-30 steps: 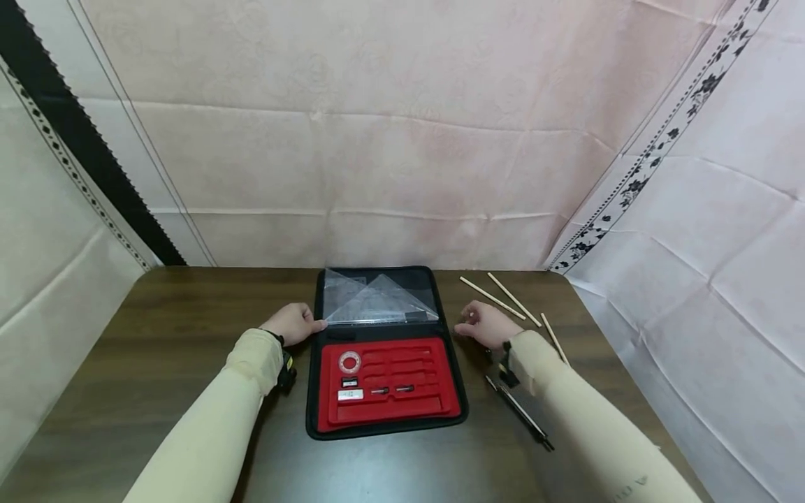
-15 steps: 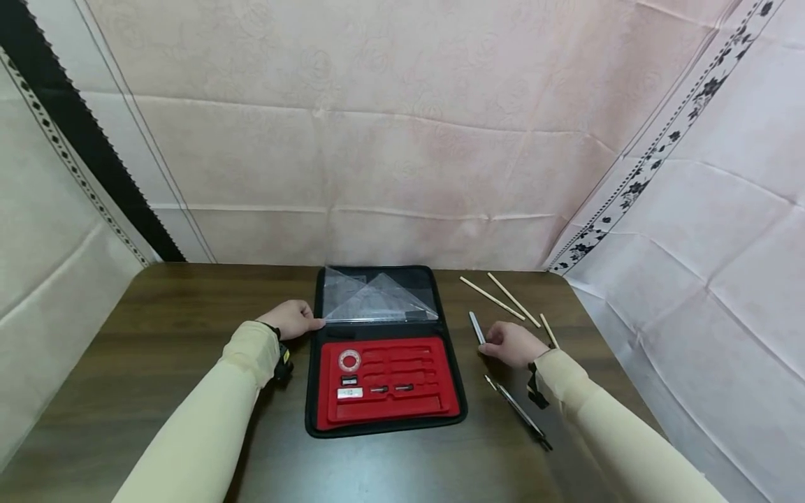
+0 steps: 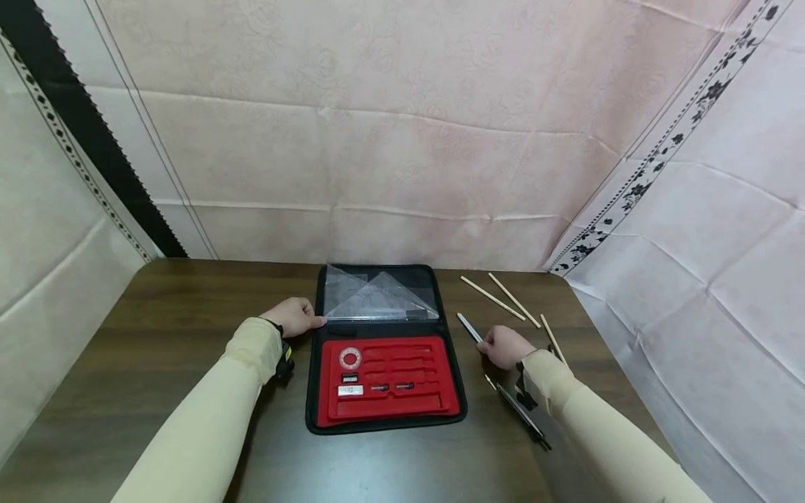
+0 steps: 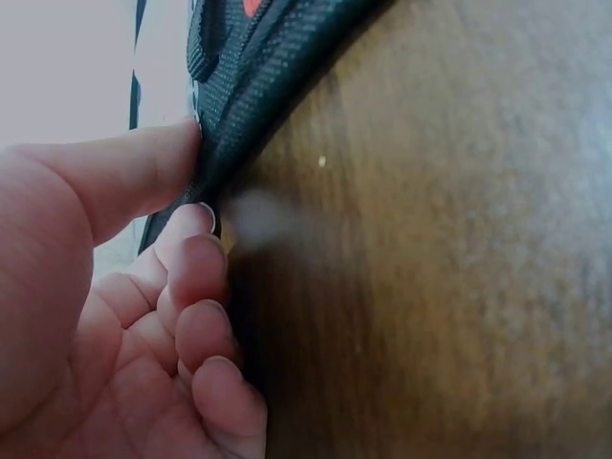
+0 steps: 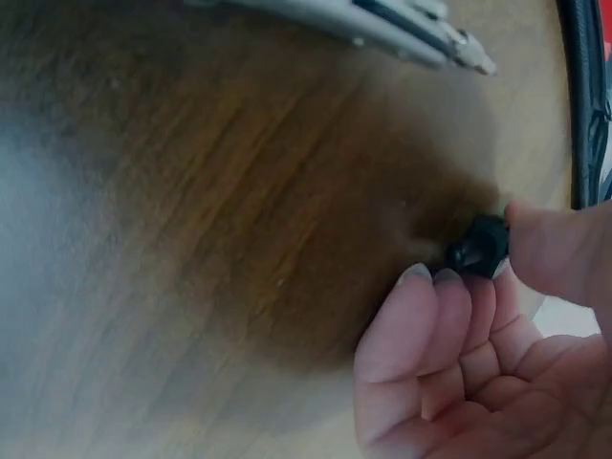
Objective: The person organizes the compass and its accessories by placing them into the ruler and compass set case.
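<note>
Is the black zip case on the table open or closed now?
Open. The case lies spread flat, showing its red tray and clear set squares in the lid half.

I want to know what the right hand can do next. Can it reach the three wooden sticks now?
Probably yes. The right hand lies just beside the wooden sticks, with only bare table between, though it already holds a pen.
</note>
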`<move>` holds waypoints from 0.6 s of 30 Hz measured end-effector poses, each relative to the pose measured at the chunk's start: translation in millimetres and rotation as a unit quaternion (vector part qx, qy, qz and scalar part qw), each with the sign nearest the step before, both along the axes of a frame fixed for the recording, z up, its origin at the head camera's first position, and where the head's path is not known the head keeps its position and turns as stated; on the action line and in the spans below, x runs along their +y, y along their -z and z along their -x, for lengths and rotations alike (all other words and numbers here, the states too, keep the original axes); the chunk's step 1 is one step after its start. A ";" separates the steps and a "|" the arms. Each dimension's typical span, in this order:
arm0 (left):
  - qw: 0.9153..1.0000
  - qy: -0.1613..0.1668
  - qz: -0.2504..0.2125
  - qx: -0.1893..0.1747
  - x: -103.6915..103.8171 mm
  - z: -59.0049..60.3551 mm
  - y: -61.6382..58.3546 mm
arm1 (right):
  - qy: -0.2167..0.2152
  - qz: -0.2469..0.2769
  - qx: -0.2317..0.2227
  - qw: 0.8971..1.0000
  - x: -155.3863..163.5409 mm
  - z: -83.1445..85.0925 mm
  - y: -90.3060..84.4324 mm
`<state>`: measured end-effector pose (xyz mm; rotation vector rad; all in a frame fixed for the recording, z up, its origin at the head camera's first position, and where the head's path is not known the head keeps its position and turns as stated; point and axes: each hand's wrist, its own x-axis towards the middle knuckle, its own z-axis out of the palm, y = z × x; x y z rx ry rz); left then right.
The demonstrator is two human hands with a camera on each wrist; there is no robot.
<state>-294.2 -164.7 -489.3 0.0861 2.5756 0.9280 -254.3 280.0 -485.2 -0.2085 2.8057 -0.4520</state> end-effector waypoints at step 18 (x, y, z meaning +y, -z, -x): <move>1.000 0.003 -0.006 0.009 1.3 -0.9 -1.4 | -0.238 -0.010 0.234 0.942 -87.1 -25.2 -10.0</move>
